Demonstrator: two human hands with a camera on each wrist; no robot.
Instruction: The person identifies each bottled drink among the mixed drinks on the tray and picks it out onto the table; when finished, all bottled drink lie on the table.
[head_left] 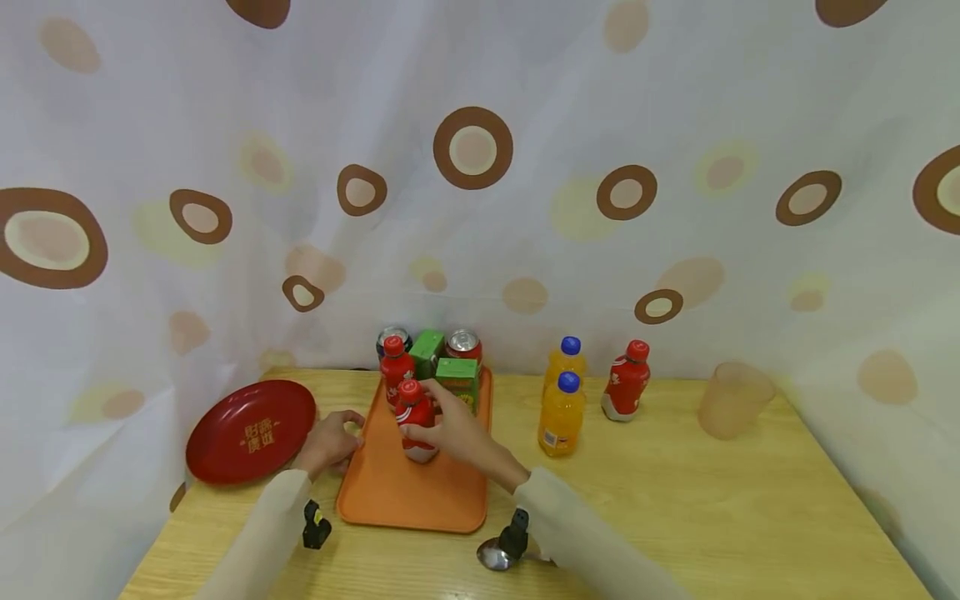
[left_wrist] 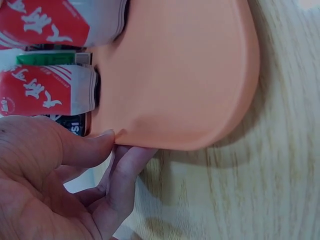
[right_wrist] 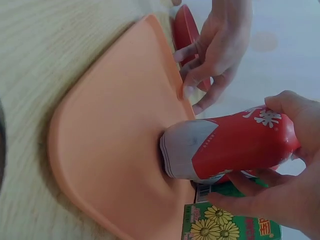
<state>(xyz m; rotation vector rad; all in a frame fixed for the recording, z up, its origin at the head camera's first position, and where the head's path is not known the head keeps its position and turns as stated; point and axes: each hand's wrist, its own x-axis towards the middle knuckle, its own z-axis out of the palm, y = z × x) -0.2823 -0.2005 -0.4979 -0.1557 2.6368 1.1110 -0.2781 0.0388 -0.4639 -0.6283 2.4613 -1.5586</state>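
My right hand [head_left: 460, 427] grips a red bottle [head_left: 416, 421] round its upper part; in the right wrist view the bottle's [right_wrist: 225, 145] white base meets the orange tray [right_wrist: 115, 125]. At the tray's left edge, my left hand [left_wrist: 65, 175] pinches the rim, thumb above and fingers beneath. Behind the held bottle, a second red bottle [head_left: 396, 371] stands on the tray [head_left: 412, 504]. Two green drink cartons [head_left: 457, 379], a dark can [head_left: 394, 335] and a red can [head_left: 465, 343] share the tray's far end.
A red plate [head_left: 251, 432] lies left of the tray. To the right stand two orange juice bottles [head_left: 561, 417], another red bottle [head_left: 626, 381] and a translucent cup [head_left: 733, 400]. A metal spoon [head_left: 497, 555] lies near the front, partly hidden. A patterned curtain hangs behind the table.
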